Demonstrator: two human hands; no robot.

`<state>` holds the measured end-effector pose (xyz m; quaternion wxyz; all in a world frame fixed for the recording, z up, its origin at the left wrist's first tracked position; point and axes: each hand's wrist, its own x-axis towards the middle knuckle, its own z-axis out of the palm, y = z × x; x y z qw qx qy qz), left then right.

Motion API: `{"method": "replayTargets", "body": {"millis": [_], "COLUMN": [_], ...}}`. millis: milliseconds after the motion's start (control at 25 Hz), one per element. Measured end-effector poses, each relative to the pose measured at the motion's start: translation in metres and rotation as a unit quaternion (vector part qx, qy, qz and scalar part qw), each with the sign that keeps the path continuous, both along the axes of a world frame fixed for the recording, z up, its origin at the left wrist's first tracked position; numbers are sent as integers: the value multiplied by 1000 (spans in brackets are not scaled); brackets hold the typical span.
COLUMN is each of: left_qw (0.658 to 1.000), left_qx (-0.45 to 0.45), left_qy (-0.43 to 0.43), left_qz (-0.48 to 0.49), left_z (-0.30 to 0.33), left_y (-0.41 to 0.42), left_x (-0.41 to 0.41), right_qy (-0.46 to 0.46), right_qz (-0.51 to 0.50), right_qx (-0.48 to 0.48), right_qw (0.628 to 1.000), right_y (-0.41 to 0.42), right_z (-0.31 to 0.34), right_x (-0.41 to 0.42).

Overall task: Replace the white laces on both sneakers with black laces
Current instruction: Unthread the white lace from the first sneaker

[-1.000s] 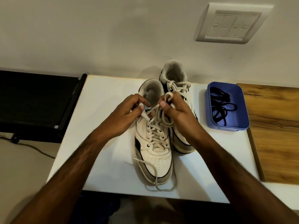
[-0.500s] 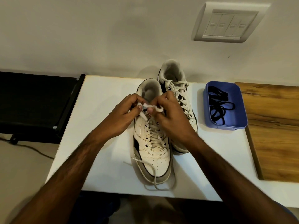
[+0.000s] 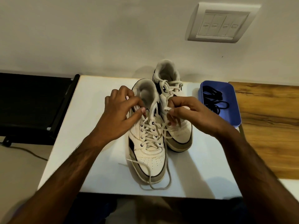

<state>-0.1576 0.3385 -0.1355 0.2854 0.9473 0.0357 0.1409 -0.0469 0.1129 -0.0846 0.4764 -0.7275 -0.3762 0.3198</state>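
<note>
Two white sneakers stand side by side on the white table (image 3: 100, 159). The near sneaker (image 3: 148, 156) has its white lace (image 3: 150, 128) partly loosened, with loose ends trailing past the toe. The far sneaker (image 3: 178, 133) is still laced with its white lace (image 3: 169, 84). My left hand (image 3: 119, 113) grips the near sneaker's collar and tongue at its left side. My right hand (image 3: 191, 115) pinches a loop of the near sneaker's lace, pulled out to the right. Black laces (image 3: 215, 101) lie coiled in a blue tray (image 3: 233, 113) at the right.
A wooden board (image 3: 271, 126) lies right of the blue tray. A black stand (image 3: 32, 104) sits left of the table, below its level. A wall with a switch plate (image 3: 221, 23) rises right behind the sneakers.
My right hand has drawn the lace loop away from my left hand, out to the right over the far sneaker. My left hand stays on the near sneaker's collar.
</note>
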Motion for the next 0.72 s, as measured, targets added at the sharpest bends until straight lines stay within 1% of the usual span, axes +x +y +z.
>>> {"method": "replayTargets", "body": {"millis": [80, 160, 200, 280, 320, 400, 520, 560, 640, 720], "left_qw": [999, 999, 999, 1000, 1000, 1000, 1000, 1000, 1000, 999], "left_qx": [39, 42, 36, 20, 15, 16, 21, 24, 27, 29], "left_qy": [13, 17, 16, 15, 14, 9, 7, 5, -3, -14], "left_qz": [-3, -15, -19, -17, -15, -13, -9, -6, 2, 8], "left_z": [1, 1, 1, 0, 0, -1, -2, -2, -3, -2], "left_y": [-8, -14, -16, -18, -18, -18, -19, -20, -22, -24], "left_x": [-2, -4, -3, -1, 0, -1, 0, 0, 0, -1], "right_qy": [9, 42, 32, -52, -79, -87, -132, -162, -207, -233], "right_qz": [34, 17, -5, -25, -17, 2, -18, -38, -66, -48], "right_qx": [-32, -61, -83, -124, -137, -158, -203, -193, -132, -76], "right_qw": [999, 997, 996, 991, 987, 984, 970, 967, 967, 968], "right_y": [-5, -7, -6, -5, -4, -4, -7, -6, 1, 12], "right_z": [5, 7, 7, 7, 6, 7, 5, 3, -3, -12], "right_x": [2, -1, -1, -2, -2, -2, 3, 3, 0, -6]}}
